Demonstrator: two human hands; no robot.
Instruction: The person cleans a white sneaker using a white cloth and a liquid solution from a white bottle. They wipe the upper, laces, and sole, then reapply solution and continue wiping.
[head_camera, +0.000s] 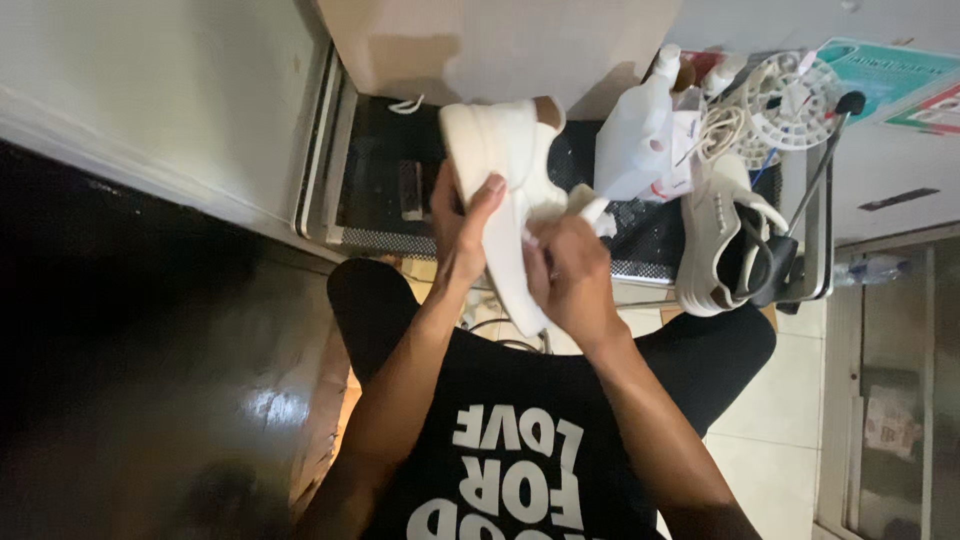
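Note:
A white sneaker (505, 170) is held up over my lap, sole side turned toward me. My left hand (462, 228) grips it along its left edge, thumb across the sole. My right hand (572, 272) presses a small white cloth (592, 208) against the shoe's right side. A second white sneaker (712, 240) lies on its side on the dark mesh tray (380, 170) to the right, with a dark tool resting in its opening.
A white plastic bottle (640, 135) stands on the tray beside a round white slotted disc (790, 100) and a long rod with a black tip (822, 170). A pale wall panel is at left, tiled floor at lower right, and my knees are below the tray.

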